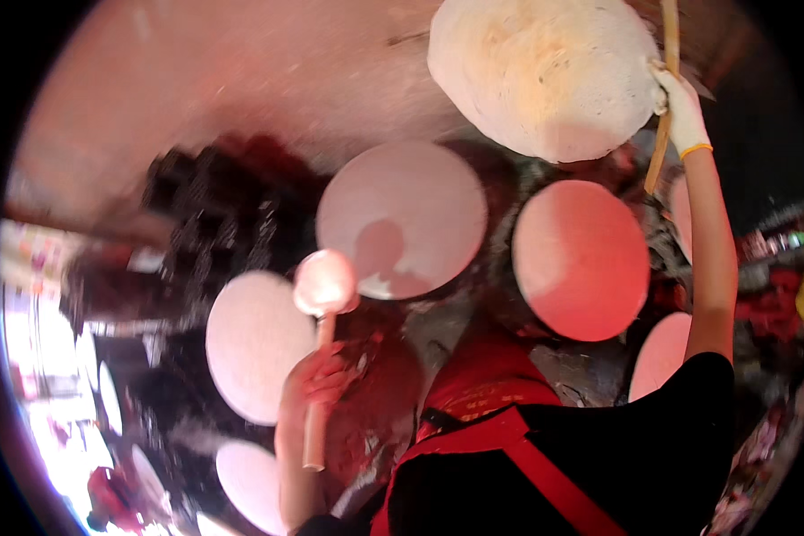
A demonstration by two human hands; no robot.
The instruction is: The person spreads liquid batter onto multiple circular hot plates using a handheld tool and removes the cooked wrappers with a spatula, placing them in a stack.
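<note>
My left hand [324, 380] is wrapped round the wooden handle of a ladle [324, 282]. The ladle's rounded head points away from me, bright with glare, over the edge of a pale round disc [257, 348]. Far out to the right, my right hand [685, 112] wears a white knitted glove. Its fingers close on a long flat wooden stick [661, 156] and meet the edge of a large round flatbread [545, 76]. The flatbread is whitish with a browned middle. Whether it hangs free or rests on something behind it, I cannot tell.
More pale round discs surround me: a large greyish one [402, 214] ahead, a pink-lit one [581, 259] right of it, and another [252, 485] at lower left. Dark stacked shapes [214, 196] stand at left. A person in red [116, 500] shows at the lower left rim.
</note>
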